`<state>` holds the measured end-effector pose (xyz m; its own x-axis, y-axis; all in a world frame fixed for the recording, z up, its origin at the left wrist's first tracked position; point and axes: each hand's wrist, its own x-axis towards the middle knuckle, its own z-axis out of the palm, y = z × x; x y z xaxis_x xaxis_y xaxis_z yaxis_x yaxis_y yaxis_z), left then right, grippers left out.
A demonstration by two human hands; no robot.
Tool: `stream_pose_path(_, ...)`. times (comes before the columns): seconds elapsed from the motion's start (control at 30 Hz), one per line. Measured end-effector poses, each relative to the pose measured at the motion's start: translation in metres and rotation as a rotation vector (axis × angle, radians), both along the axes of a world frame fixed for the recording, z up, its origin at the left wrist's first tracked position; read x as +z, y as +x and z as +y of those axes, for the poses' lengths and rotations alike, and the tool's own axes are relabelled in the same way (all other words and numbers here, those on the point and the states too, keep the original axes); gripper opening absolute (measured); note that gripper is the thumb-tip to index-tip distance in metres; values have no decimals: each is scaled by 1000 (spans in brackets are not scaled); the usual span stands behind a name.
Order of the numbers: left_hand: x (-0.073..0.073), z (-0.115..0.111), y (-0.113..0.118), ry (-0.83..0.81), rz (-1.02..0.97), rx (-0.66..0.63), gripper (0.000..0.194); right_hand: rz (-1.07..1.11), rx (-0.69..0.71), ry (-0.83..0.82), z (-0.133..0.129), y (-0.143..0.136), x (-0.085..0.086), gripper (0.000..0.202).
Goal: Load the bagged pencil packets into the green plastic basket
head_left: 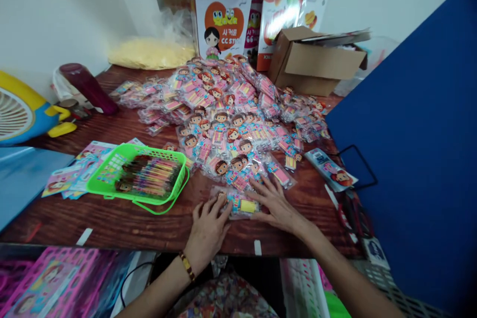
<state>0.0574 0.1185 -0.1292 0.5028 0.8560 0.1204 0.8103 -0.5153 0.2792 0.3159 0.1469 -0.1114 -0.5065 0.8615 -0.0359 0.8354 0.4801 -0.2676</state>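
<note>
A clear plastic packet [245,205] with a cartoon head and a yellow stick inside lies flat near the front of the table. My left hand [209,227], a beaded bracelet on its wrist, rests its outstretched fingertips on the packet's left end. At the packet's right end is my right hand [278,209], fingers spread, with its upper fingertips reaching the near edge of a big pile of similar packets [227,109]. Both hands are open, neither gripping anything. Left of them, a green basket [112,164] holds a row of packets standing close together.
Printed cards [70,179] lie beside the basket. A fan [22,109] and a dark red bottle [87,87] stand at the left. Behind the pile are printed boxes [223,15] and an open cardboard box [313,62]. A blue panel [413,149] borders the right, near scissors [356,216].
</note>
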Motion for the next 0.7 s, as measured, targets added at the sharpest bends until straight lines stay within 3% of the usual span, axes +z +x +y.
stream_pose_path(0.1, 6, -20, -4, -43, 5, 37, 51, 49, -83, 18, -9, -9, 10, 42)
stream_pose_path(0.23, 11, -25, -15, -101, -107, 48, 30, -63, -43, 4, -15, -35, 14, 37)
stream_pose_path(0.33, 10, -13, -23, -94, -186, 115, 22, -151, -95, 20, -19, -49, 11, 33)
stream_pose_path(0.47, 6, 14, -26, -35, -216, 194, 27, -167, -72, 26, -29, -54, 5, 13)
stream_pose_path(0.57, 3, 34, -21, -57, -140, 171, 28, -108, -11, 13, -46, -49, 2, 7)
stream_pose_path(0.7, -3, 46, -20, -122, -93, 111, 13, -5, 31, -67, -67, -36, 7, 3)
